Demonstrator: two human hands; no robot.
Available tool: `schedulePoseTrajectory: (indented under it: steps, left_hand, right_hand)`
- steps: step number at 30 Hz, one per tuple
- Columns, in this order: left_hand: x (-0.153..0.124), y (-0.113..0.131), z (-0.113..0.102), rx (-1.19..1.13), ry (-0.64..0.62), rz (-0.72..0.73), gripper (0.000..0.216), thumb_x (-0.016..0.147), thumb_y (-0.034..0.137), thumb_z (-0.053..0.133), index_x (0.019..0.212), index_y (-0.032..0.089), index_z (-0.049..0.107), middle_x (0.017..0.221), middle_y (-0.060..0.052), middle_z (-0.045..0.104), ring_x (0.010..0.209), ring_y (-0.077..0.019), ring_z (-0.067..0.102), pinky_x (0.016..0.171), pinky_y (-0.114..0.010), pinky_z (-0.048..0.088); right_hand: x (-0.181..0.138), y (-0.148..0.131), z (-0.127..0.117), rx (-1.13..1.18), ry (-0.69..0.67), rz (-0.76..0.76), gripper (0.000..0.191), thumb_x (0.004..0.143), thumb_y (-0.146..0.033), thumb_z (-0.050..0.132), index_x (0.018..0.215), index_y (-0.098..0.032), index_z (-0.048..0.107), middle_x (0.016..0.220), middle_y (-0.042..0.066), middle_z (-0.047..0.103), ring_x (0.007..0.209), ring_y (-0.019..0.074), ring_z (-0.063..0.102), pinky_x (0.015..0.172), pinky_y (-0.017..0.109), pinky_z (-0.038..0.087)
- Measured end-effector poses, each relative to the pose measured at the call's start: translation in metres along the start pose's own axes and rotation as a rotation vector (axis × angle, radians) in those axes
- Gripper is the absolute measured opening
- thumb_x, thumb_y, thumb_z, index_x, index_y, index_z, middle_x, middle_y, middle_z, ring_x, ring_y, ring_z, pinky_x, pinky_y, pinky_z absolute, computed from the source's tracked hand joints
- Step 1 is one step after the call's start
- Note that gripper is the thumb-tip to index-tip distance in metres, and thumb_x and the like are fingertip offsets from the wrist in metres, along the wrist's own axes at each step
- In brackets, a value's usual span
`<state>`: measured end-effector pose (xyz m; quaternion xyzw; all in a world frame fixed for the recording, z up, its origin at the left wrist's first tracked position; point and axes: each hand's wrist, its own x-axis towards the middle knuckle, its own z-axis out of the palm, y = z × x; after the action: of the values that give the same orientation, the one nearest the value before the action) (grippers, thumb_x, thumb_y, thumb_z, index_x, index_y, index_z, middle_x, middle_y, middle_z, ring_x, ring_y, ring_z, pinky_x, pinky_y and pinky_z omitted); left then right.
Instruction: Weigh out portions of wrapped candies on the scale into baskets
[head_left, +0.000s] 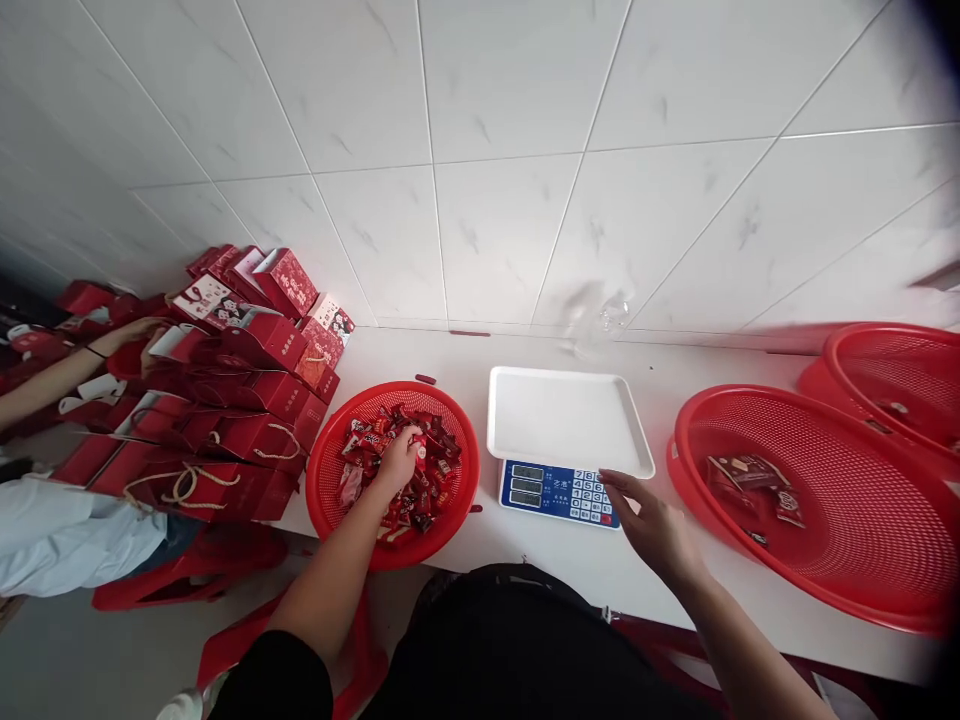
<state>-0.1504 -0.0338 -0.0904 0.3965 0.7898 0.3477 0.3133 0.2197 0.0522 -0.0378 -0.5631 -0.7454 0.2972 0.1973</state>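
Note:
My left hand (396,462) reaches into a round red basket (330,470) full of wrapped candies (431,480), its fingers curled down among them. My right hand (654,525) hovers at the front right corner of a digital scale, fingers stretched toward the blue keypad (559,493). The scale's white tray (566,418) has nothing on it. Whether the left hand holds candy I cannot make out.
A large red basket (862,560) at right holds a few candy packets (754,480); another red basket (892,380) overlaps it behind. Red gift boxes (247,400) are stacked at left, where another person's arm (67,370) reaches in. A tiled wall backs the white table (600,570).

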Motion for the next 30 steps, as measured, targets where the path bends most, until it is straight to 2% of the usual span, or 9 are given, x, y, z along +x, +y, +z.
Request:
schedulePoseTrajectory:
  steps: [4,8,11,14,17,20,23,27,30]
  left_hand:
    - [-0.002,0.007,-0.013,-0.286,0.089,-0.046,0.022,0.079,0.030,0.052,0.100,0.024,0.054,0.090,-0.001,0.061,0.075,-0.0139,0.058,0.066,-0.024,0.045]
    - [-0.004,0.015,-0.016,-0.515,0.052,-0.103,0.026,0.080,0.036,0.050,0.104,0.026,0.049,0.090,-0.001,0.061,0.069,-0.0130,0.061,0.055,-0.023,0.046]
    - [-0.007,0.028,-0.014,-0.828,-0.014,-0.163,0.025,0.077,0.033,0.057,0.100,0.028,0.050,0.090,0.002,0.062,0.071,-0.0121,0.062,0.057,-0.025,0.049]
    - [-0.017,0.050,-0.004,-1.168,-0.121,-0.199,0.026,0.071,0.025,0.066,0.094,0.026,0.053,0.086,0.004,0.062,0.071,-0.0098,0.060,0.062,-0.025,0.050]
    - [-0.032,0.075,0.014,-1.200,-0.252,-0.153,0.030,0.068,0.025,0.070,0.094,0.025,0.054,0.081,0.004,0.062,0.070,-0.0083,0.059,0.062,-0.021,0.049]
    - [-0.047,0.092,0.031,-1.110,-0.335,-0.118,0.032,0.068,0.029,0.070,0.095,0.024,0.054,0.079,0.004,0.063,0.068,-0.0085,0.059,0.063,-0.021,0.049]
    - [-0.053,0.094,0.039,-1.043,-0.332,-0.126,0.034,0.069,0.031,0.069,0.099,0.023,0.054,0.078,0.003,0.062,0.066,-0.0087,0.059,0.063,-0.022,0.050]
    - [-0.047,0.074,0.033,-0.945,-0.236,-0.196,0.044,0.070,0.032,0.067,0.110,0.028,0.050,0.088,0.001,0.063,0.072,-0.0117,0.061,0.065,-0.026,0.051]
    - [-0.040,0.052,0.022,-0.770,-0.124,-0.172,0.049,0.072,0.030,0.064,0.118,0.029,0.047,0.104,-0.003,0.062,0.085,-0.0148,0.062,0.075,-0.029,0.050]
  right_hand:
    - [-0.011,-0.006,0.012,0.061,-0.046,0.014,0.029,0.077,-0.042,0.050,0.095,-0.025,0.065,0.096,0.004,0.072,0.087,0.0240,0.066,0.070,0.033,0.053]
    - [-0.021,-0.024,0.026,0.241,-0.164,0.101,0.027,0.075,-0.041,0.056,0.095,-0.026,0.065,0.099,0.004,0.070,0.094,0.0253,0.064,0.079,0.036,0.051]
    - [-0.025,-0.050,0.039,0.549,-0.332,0.226,0.035,0.073,-0.041,0.062,0.104,-0.024,0.062,0.101,0.007,0.069,0.096,0.0246,0.062,0.087,0.040,0.048]
    - [-0.024,-0.084,0.053,0.992,-0.576,0.419,0.046,0.076,-0.046,0.062,0.114,-0.022,0.056,0.109,0.010,0.065,0.096,0.0229,0.063,0.086,0.042,0.048]
    - [-0.017,-0.110,0.066,1.366,-0.696,0.540,0.040,0.080,-0.048,0.055,0.108,-0.020,0.057,0.108,0.010,0.065,0.094,0.0202,0.064,0.082,0.036,0.051]
    - [-0.007,-0.115,0.073,1.458,-0.562,0.620,0.019,0.081,-0.029,0.059,0.096,-0.018,0.060,0.091,0.006,0.070,0.079,0.0157,0.067,0.070,0.027,0.054]
    - [0.003,-0.097,0.070,1.414,-0.416,0.697,0.008,0.079,-0.013,0.057,0.086,-0.014,0.060,0.075,0.006,0.070,0.065,0.0150,0.067,0.059,0.025,0.055]
    - [0.027,-0.066,0.050,1.445,-0.243,0.717,0.011,0.083,-0.011,0.049,0.082,-0.016,0.058,0.065,0.003,0.068,0.059,0.0119,0.066,0.056,0.020,0.055]
    - [0.047,-0.052,0.032,1.521,-0.152,0.686,0.013,0.088,-0.017,0.044,0.091,-0.020,0.056,0.076,0.002,0.069,0.074,0.0112,0.068,0.068,0.021,0.057]
